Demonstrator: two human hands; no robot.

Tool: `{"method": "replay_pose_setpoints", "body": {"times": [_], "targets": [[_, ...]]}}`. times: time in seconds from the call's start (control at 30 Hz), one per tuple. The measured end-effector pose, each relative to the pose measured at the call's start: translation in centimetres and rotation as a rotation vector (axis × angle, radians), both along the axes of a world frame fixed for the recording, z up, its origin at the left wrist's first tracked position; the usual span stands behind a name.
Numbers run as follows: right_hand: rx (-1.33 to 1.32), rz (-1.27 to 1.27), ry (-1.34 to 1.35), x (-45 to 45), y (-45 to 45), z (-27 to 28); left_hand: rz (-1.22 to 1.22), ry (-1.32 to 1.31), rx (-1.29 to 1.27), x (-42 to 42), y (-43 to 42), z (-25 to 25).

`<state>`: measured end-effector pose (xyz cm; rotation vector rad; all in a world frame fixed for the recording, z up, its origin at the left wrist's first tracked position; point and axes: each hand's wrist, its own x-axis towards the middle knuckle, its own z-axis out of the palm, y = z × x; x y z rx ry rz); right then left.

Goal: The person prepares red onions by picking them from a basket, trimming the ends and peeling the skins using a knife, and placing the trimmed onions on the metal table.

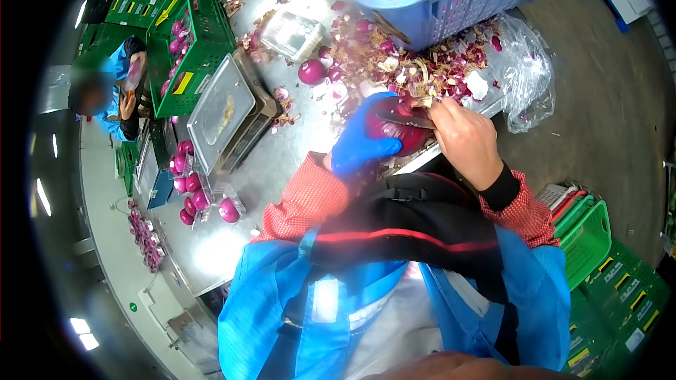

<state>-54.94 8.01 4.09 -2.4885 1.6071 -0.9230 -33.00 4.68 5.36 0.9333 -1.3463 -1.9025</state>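
Observation:
My left hand [355, 141], in a blue glove, is wrapped round a large red onion [398, 134] near the table's front edge. Bare and closed, my right hand [461, 134] grips a knife whose blade [408, 120] lies against the onion's upper side. The knife's handle is hidden in my fingers. Dry onion skins and trimmings [422, 74] are heaped just beyond both hands. A peeled red onion [311, 72] rests on the metal table [303, 119] to the left of the heap.
A blue basket [451, 14] of onions stands beyond the heap, with a clear plastic bag [524, 74] at its right. Leftward are a scale [243, 112], a green crate [218, 28] and packed onions [190, 183]. A co-worker [116, 91] stands far left. Green crates [612, 302] are stacked at lower right.

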Motion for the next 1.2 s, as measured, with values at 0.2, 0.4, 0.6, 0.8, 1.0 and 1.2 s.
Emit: {"method": "replay_pose_setpoints", "body": {"times": [0.2, 0.4, 0.6, 0.8, 1.0, 1.2], "targets": [[0.076, -0.029, -0.062, -1.1, 0.5, -2.1, 0.021, 0.056, 0.150, 0.7, 0.3, -0.1], [0.447, 0.094, -0.890, -0.3, 0.8, -4.2, 0.127, -0.112, -0.221, -0.7, 0.3, 0.3], [0.990, 0.014, -1.335, 1.5, 0.7, -3.3, 0.075, 0.162, 0.121, -0.7, 0.7, -2.4], [0.163, -0.089, -0.374, 0.5, 0.8, -1.7, 0.168, 0.113, 0.089, -0.8, 0.3, -2.5], [0.112, -0.128, -0.068, 0.9, 0.5, -1.4, 0.225, 0.034, -0.003, -2.0, 0.8, -0.8], [0.230, -0.228, -0.417, -1.7, 1.0, -4.9, 0.229, 0.207, -0.009, -0.9, 0.2, 0.8]]}}
